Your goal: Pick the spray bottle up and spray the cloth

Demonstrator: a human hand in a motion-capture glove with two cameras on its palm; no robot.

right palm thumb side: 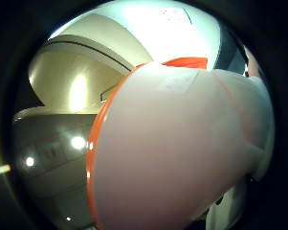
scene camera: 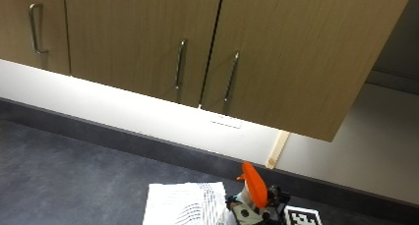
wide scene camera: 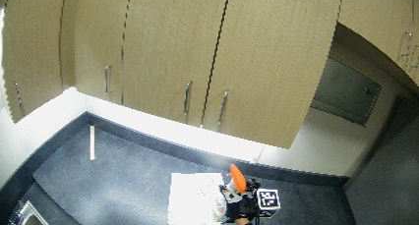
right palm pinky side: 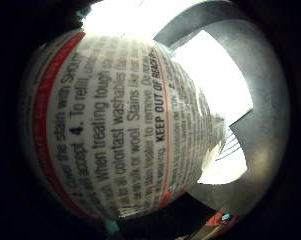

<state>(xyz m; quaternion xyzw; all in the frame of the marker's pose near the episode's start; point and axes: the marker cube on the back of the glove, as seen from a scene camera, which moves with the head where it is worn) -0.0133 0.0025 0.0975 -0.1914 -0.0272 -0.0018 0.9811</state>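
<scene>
The spray bottle [scene camera: 254, 185] has a white body and an orange spray head, and stands upright at the near edge of the dark countertop [scene camera: 78, 176]. My gloved right hand [scene camera: 260, 211] grips its body just below the head; only part of the hand shows. The bottle's printed label [right palm pinky side: 115, 125] fills the little finger side palm view. Its white body with an orange band [right palm thumb side: 182, 143] fills the thumb side view. A white cloth [scene camera: 183, 203] with thin dark stripes lies flat on the counter right beside the bottle, also seen in the wide view [wide scene camera: 193, 198].
Wooden wall cabinets [scene camera: 196, 48] with metal handles hang over the counter, above a white backsplash [scene camera: 131, 117]. A pale strip [wide scene camera: 92, 142] lies on the counter far to the left. A sink corner [wide scene camera: 26, 212] shows at the near left.
</scene>
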